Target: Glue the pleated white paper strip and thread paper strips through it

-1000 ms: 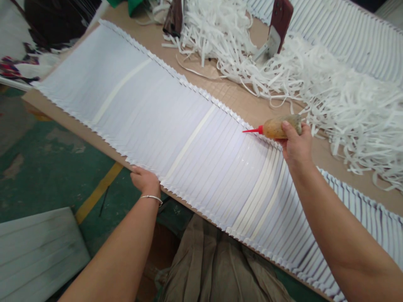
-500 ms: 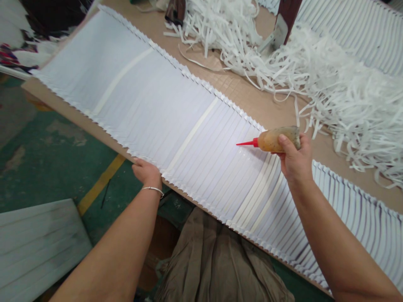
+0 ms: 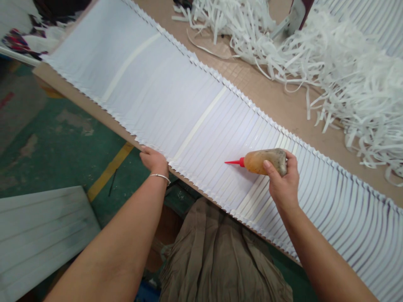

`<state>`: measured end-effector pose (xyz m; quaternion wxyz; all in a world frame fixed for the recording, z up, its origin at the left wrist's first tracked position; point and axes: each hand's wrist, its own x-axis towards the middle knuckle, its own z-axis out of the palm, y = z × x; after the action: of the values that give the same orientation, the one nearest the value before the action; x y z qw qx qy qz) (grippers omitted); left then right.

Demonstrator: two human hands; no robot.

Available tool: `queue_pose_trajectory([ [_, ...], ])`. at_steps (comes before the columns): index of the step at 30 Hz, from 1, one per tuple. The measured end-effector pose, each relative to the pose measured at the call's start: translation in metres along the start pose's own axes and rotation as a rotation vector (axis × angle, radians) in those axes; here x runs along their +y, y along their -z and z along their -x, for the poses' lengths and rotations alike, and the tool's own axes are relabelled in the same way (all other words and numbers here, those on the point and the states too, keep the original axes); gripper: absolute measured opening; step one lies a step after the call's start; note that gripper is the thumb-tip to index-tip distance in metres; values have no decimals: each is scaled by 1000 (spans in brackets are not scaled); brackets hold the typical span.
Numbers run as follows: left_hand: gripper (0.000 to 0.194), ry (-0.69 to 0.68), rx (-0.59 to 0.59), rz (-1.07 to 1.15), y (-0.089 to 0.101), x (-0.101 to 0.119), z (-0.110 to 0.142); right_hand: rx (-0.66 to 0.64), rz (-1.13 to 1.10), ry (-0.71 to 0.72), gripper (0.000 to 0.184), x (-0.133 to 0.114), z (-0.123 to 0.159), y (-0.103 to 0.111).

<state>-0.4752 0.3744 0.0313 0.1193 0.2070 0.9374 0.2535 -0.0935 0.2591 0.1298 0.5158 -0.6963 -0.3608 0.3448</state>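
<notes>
My right hand (image 3: 285, 180) is closed around a squeeze glue bottle (image 3: 264, 161), amber and cloudy, with a red pointed nozzle. The bottle lies nearly level, its tip toward the left, over the middle of a long sheet of overlapping white strips (image 3: 176, 96). Whether the tip touches the strips I cannot tell. Wet, shiny spots show just above the bottle. At the near edge of the table (image 3: 85, 105), my left hand (image 3: 155, 161), with a bracelet at the wrist, is closed on the edge beside the sheet; some of its fingers are hidden.
A heap of loose white strips (image 3: 340, 71) covers the far right of the table. A phone-like object on a stand (image 3: 297, 19) rises from it. Another striped sheet (image 3: 374, 21) lies behind. At lower left is a pale panel (image 3: 47, 235) above the green floor (image 3: 72, 155).
My right hand has brought the glue bottle from the sheet's far edge toward me and slightly left, across the strips. My left hand stays at the table edge. The view has shifted a little.
</notes>
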Motion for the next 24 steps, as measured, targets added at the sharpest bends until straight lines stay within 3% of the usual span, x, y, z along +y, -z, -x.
queue_pose_trajectory([
  [9, 44, 0, -17, 9, 3, 2, 1, -133, 212, 70, 62, -10, 55, -6],
  [16, 45, -8, -33, 32, 3, 1, 1, -284, 180, 236, 71, 0, 80, -5],
  [20, 46, -5, -43, 29, 5, 3, 3, -425, 39, 365, 83, 0, 78, 0],
  [24, 46, 3, -26, 13, 4, 3, 3, -326, 38, 502, 85, -13, 50, 10],
])
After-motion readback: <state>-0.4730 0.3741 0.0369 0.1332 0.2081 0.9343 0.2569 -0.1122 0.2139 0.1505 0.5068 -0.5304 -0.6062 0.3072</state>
